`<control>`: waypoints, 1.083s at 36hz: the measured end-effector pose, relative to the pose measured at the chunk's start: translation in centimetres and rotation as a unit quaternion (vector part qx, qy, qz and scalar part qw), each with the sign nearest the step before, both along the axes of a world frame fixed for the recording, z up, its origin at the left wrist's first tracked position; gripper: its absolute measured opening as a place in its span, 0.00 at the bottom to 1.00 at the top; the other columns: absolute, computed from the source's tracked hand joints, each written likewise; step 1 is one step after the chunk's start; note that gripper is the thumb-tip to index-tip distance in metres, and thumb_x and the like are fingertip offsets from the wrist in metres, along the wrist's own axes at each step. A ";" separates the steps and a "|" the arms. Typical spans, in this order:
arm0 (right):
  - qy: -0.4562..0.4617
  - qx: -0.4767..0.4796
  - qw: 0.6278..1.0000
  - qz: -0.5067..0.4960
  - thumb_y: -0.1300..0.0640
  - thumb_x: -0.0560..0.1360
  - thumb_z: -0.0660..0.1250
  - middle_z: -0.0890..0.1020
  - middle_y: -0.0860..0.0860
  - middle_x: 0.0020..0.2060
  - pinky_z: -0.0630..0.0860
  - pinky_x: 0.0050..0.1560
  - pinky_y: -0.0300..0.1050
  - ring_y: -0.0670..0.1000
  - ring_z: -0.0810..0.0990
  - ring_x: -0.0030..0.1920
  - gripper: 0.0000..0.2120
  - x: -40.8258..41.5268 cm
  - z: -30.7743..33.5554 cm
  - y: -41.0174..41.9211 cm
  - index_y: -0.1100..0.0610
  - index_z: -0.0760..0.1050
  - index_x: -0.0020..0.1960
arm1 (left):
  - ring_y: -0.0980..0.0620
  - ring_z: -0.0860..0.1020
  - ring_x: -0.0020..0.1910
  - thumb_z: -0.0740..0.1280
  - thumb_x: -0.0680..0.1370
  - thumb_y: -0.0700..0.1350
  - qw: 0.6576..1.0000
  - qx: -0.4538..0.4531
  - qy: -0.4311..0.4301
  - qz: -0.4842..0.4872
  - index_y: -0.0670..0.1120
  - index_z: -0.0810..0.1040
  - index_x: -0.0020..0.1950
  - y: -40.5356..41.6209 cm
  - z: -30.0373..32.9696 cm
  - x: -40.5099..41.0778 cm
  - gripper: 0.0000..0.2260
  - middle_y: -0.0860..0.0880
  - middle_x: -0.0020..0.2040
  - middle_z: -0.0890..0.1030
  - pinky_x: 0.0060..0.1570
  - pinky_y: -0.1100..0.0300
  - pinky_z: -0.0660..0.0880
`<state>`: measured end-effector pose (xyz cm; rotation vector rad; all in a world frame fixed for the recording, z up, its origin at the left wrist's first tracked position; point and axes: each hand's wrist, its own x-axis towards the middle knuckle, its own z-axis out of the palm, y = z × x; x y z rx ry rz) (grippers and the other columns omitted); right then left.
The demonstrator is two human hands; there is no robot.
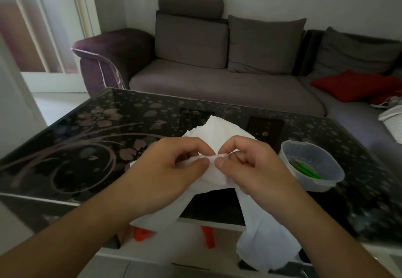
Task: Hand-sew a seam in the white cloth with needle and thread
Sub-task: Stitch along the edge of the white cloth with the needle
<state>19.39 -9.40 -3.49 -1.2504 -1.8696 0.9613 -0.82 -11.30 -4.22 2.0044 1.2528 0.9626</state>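
- The table (71, 138) — dark glass with a pale flower pattern — carried the work; a grey sofa (217, 77) stood beyond its far edge.
- The left hand (174, 169) was curled on the white cloth (219, 132), thumb and forefinger pinching a small fold of it just left of the working point, the other fingers bent beneath.
- The cloth itself was lifted over the near half of the table between the two hands; its far part rose to a peak behind the knuckles, and two loose ends hung down past the table's near edge, one under each wrist.
- The right hand (248, 166) was likewise closed, thumb pressed on the fold just beside the left thumb, the fingers curled in.
- The needle (236, 155) showed as a thin dark line at the right forefinger, slanted; whether its tip was already in the cloth could not be told, and the thread was too fine to make out.
- To the right, near but apart from the hand, a clear plastic tub (313, 166) stood on the table with something green inside.
- Judged from this, a stitch was in the making — the fold held taut, the needle being set or pushed.
- The next move would call for the left pinch to hold the fold steady while the right drove the needle through and drew the thread clear without puckering the seam.
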 end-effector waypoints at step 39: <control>0.065 0.016 0.996 -0.063 0.58 0.76 0.71 0.76 0.50 0.26 0.67 0.36 0.44 0.43 0.70 0.26 0.08 0.0 5.8 -0.5 0.48 0.84 0.41 | 0.62 0.82 0.52 0.69 0.79 0.53 0.996 -0.048 -0.066 0.040 0.58 0.87 0.49 -0.7 5.4 0.9 0.07 0.62 0.49 0.85 0.62 0.53 0.77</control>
